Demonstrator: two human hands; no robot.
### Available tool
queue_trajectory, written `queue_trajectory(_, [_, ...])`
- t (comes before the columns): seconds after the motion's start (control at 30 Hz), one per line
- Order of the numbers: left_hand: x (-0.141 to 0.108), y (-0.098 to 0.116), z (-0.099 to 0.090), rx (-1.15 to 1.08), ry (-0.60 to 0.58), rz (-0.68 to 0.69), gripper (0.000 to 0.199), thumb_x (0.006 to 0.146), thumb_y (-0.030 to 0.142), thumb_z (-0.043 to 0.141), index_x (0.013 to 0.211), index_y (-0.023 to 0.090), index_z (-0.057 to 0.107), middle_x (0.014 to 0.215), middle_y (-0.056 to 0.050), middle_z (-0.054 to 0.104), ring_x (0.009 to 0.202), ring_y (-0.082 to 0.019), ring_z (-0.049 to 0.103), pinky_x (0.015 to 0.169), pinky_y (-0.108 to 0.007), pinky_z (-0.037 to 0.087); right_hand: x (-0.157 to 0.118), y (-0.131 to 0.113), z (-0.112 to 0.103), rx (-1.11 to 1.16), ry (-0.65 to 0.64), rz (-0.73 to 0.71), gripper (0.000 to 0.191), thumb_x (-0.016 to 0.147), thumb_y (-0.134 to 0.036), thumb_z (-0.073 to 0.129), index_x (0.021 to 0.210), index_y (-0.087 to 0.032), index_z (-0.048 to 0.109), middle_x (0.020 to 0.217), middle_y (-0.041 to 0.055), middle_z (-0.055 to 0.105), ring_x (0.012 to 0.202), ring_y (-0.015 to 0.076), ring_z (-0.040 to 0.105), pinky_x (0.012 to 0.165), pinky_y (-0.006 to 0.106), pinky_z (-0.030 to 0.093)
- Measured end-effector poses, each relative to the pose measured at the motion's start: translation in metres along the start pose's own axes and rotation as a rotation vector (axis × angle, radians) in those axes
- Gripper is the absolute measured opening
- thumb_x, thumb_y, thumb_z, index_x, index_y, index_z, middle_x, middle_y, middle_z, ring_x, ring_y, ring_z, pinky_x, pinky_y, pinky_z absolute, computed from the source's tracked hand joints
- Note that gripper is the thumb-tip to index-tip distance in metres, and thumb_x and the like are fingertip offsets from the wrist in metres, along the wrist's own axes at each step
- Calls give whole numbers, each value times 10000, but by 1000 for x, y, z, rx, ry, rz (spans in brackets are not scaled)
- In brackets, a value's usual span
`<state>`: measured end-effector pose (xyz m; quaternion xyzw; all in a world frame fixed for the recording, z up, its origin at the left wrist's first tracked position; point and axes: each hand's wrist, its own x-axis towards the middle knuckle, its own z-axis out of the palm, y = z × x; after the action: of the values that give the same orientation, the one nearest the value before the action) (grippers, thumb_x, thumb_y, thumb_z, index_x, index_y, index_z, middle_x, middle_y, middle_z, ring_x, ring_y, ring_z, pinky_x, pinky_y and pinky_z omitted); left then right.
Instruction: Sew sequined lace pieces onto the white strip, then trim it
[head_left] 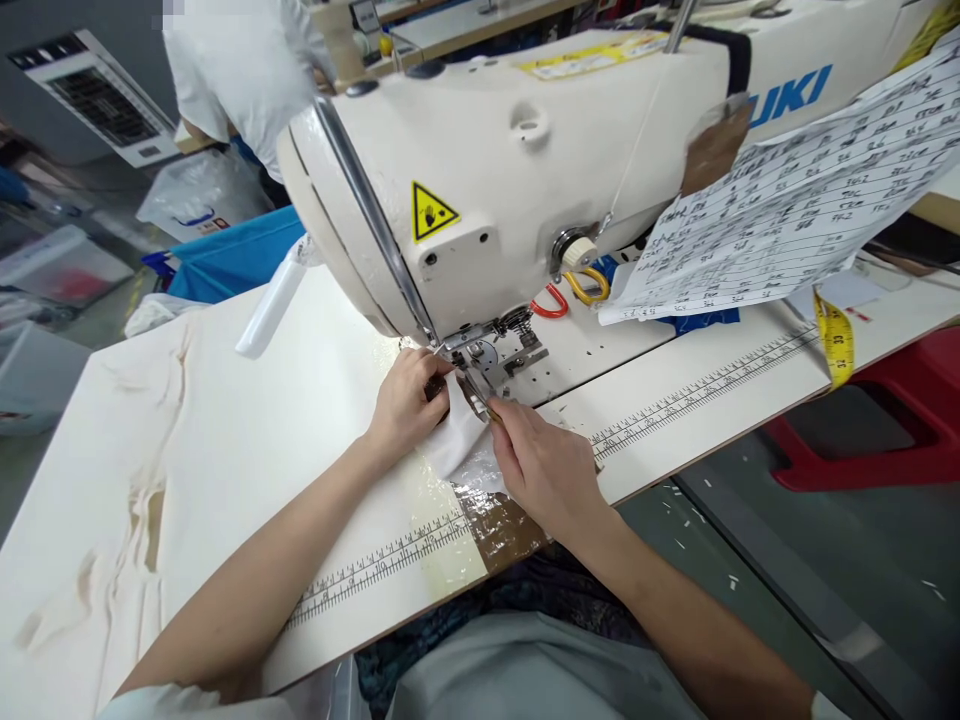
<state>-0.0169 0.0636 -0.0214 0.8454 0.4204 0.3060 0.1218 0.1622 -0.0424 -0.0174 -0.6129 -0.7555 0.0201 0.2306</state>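
A small piece of white fabric [459,435] lies at the needle area of a white sewing machine [480,150]. My left hand [409,400] is closed on the fabric's left edge, its fingertips close to the presser foot. On the other side, my right hand [544,460] is closed with thumb and forefinger around a slim metal tool [478,388], possibly tweezers or snips, whose tip points toward the needle area. The tool's far end is hard to make out among the machine parts.
Red-handled [551,302] and yellow-handled scissors [589,286] lie behind the machine's needle area. Handwritten sheets [787,190] overhang the right side, near a yellow tape measure [834,340]. A red stool [885,420] stands right; a person [240,75] stands behind.
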Motion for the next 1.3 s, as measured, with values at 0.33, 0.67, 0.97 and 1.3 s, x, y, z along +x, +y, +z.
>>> queue_trajectory(0.33, [-2, 1, -4, -107, -1, -99, 100, 884, 256, 583, 793, 219, 598, 869, -23, 681, 806, -173, 605, 718, -329, 504, 1, 0, -1, -8, -19, 20, 323, 1015, -234, 390, 1225, -151, 622, 989, 61, 770, 674, 154, 705, 459, 275, 374])
queue_trajectory(0.67, [0, 10, -12, 164, -101, 259, 216, 910, 141, 472, 924, 182, 684, 974, -96, 681, 912, -236, 587, 766, -408, 560, 1, -5, -5, -65, -51, 43, 317, 971, -159, 456, 1251, -139, 602, 991, 80, 774, 667, 158, 713, 468, 267, 405])
queue_trajectory(0.97, [-15, 32, -19, 365, -254, 293, 354, 910, 120, 400, 1138, 126, 671, 1127, -153, 634, 1046, -304, 531, 871, -481, 553, -71, -2, -36, 228, 11, -4, 179, 966, -144, 383, 1027, -179, 547, 731, 1, 725, 538, 149, 689, 462, 251, 466])
queue_trajectory(1.3, [-33, 50, -9, 395, -248, 201, 427, 938, 174, 413, 1312, 39, 569, 1315, -188, 607, 1228, -307, 540, 990, -464, 520, -78, 3, -39, 123, 19, -109, 265, 1018, -171, 344, 1156, -132, 566, 905, 71, 762, 680, 172, 736, 537, 260, 528])
